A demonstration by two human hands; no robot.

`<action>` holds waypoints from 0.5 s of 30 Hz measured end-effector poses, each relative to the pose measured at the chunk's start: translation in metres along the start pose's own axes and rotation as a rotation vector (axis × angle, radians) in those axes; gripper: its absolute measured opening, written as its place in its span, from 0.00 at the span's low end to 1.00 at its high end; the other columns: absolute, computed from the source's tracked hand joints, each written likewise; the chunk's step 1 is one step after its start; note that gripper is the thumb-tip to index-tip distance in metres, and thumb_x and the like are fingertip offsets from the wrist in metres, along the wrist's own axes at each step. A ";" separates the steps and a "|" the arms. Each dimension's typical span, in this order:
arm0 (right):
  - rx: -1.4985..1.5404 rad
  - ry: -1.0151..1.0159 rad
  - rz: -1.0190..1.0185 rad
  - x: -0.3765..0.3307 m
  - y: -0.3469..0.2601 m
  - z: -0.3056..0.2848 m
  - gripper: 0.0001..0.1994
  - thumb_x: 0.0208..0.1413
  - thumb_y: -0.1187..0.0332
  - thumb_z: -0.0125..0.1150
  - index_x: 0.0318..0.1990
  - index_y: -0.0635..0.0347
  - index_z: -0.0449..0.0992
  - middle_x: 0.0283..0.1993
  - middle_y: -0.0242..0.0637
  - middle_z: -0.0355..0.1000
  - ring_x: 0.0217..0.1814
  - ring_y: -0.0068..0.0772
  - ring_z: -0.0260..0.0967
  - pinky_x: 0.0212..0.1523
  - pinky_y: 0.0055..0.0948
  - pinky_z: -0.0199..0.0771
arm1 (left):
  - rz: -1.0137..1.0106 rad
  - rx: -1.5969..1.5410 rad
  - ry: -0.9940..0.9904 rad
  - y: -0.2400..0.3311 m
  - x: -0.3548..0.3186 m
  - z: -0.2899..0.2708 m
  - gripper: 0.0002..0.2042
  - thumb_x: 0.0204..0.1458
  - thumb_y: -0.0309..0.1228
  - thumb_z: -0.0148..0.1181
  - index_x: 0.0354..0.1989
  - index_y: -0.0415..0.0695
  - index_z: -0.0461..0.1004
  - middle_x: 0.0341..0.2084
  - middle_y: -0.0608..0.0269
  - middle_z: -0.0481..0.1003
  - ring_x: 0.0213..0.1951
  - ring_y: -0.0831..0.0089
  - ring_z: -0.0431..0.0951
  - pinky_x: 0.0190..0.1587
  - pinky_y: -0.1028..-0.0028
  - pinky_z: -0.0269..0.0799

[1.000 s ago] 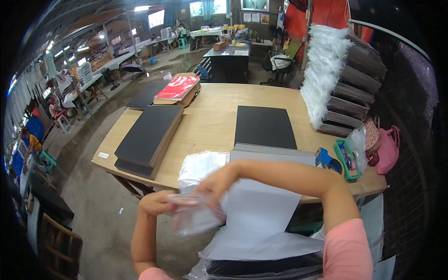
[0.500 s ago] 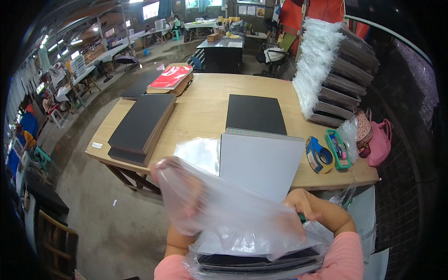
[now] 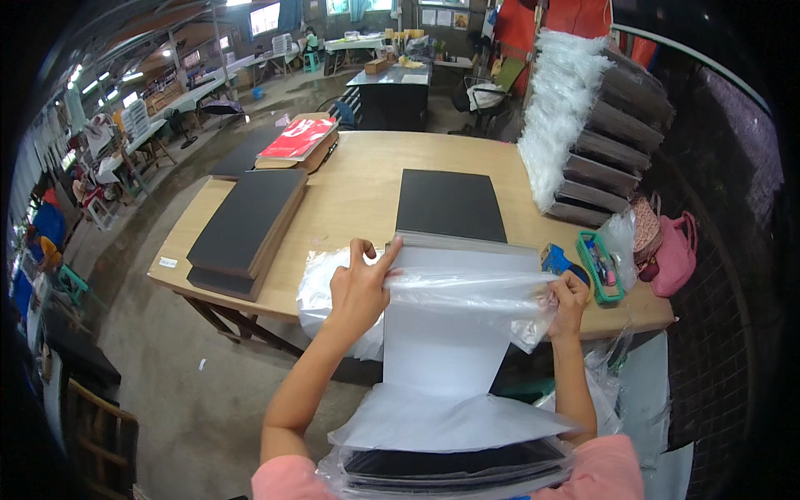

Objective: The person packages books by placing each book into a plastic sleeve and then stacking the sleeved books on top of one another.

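Observation:
Between my two hands a clear plastic bag [image 3: 467,289] is stretched sideways over a white sheet [image 3: 437,354]. My left hand [image 3: 360,287] grips its left end, the index finger reaching up beside the sheet's far edge. At the other end, my right hand [image 3: 568,302] pinches the bag, and a loose corner hangs below. The white sheet slopes from the table edge toward me. Just beyond it lies a black board [image 3: 451,204] on the table. Close to my body are several black boards in plastic sleeves [image 3: 450,461].
On the wooden table [image 3: 350,167] are a stack of black boards [image 3: 247,221], a red-covered thick book [image 3: 298,140], loose clear plastic [image 3: 321,287], a blue tape dispenser [image 3: 557,260] and a green basket of pens [image 3: 602,268]. Plastic-wrapped boards [image 3: 562,117] are piled high at right, near a pink bag [image 3: 677,254].
My hands have moved up and forward, away from my body. The plastic bag, bunched and blurred before, is now drawn across the white sheet near its far edge.

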State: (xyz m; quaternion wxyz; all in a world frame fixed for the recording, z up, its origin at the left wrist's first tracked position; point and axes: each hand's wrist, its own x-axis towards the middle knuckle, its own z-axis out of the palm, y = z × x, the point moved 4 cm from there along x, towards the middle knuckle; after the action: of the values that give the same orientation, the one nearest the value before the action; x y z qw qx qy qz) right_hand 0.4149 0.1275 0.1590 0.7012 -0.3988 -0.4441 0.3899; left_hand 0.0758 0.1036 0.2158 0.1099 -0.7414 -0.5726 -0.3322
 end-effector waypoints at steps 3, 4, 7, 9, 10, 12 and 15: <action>-0.023 0.140 -0.020 -0.014 -0.036 0.019 0.07 0.44 0.79 0.52 0.18 0.60 0.67 0.16 0.24 0.59 0.15 0.12 0.52 0.16 0.15 0.51 | 0.099 -0.118 0.051 0.017 -0.012 -0.041 0.12 0.39 0.26 0.63 0.35 0.50 0.80 0.32 0.59 0.63 0.21 0.65 0.68 0.22 0.67 0.65; -0.174 0.118 -0.213 -0.011 -0.037 0.014 0.02 0.44 0.78 0.53 0.24 0.61 0.71 0.20 0.25 0.62 0.17 0.12 0.54 0.17 0.15 0.52 | 0.024 -0.248 -0.054 0.020 -0.011 -0.053 0.02 0.41 0.25 0.63 0.25 0.45 0.80 0.32 0.61 0.64 0.21 0.70 0.69 0.22 0.69 0.64; -0.368 -0.146 0.033 -0.017 -0.036 0.000 0.05 0.44 0.76 0.55 0.31 0.62 0.73 0.25 0.27 0.67 0.21 0.13 0.59 0.20 0.16 0.56 | -0.243 -0.807 -0.571 -0.019 -0.010 -0.017 0.06 0.44 0.28 0.63 0.22 0.37 0.77 0.32 0.64 0.66 0.23 0.76 0.69 0.23 0.73 0.63; -0.239 -0.271 0.261 -0.013 -0.033 -0.008 0.07 0.44 0.74 0.56 0.33 0.62 0.73 0.29 0.31 0.70 0.23 0.17 0.63 0.23 0.19 0.62 | -0.577 -1.095 -0.823 -0.027 -0.019 0.001 0.09 0.50 0.29 0.59 0.23 0.36 0.76 0.28 0.68 0.69 0.24 0.79 0.67 0.25 0.77 0.62; -0.172 -0.333 0.375 -0.014 -0.031 -0.009 0.08 0.44 0.73 0.57 0.34 0.63 0.73 0.31 0.33 0.71 0.24 0.18 0.65 0.25 0.20 0.65 | -0.711 -1.206 -0.863 -0.030 -0.027 0.011 0.08 0.51 0.29 0.58 0.25 0.37 0.76 0.26 0.68 0.70 0.23 0.79 0.67 0.25 0.78 0.61; 0.077 -0.294 0.687 -0.027 -0.022 -0.002 0.09 0.46 0.70 0.59 0.35 0.63 0.74 0.30 0.34 0.72 0.25 0.23 0.68 0.28 0.21 0.69 | -0.931 -1.297 -0.945 -0.029 -0.038 0.017 0.06 0.53 0.30 0.55 0.33 0.43 0.77 0.22 0.71 0.70 0.22 0.82 0.65 0.21 0.83 0.57; 0.268 -0.294 0.926 -0.049 0.033 -0.032 0.14 0.49 0.64 0.59 0.42 0.59 0.74 0.38 0.35 0.74 0.39 0.31 0.72 0.44 0.32 0.72 | -1.018 -1.425 -1.026 -0.042 -0.058 0.039 0.04 0.53 0.29 0.56 0.33 0.44 0.75 0.21 0.72 0.69 0.21 0.85 0.63 0.18 0.86 0.54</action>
State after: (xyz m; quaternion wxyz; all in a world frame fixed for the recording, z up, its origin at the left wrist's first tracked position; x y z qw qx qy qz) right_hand 0.4239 0.0887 0.1048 0.4297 -0.4013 -0.2609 0.7657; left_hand 0.0440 0.0933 0.1410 -0.7714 -0.3556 -0.4672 -0.2454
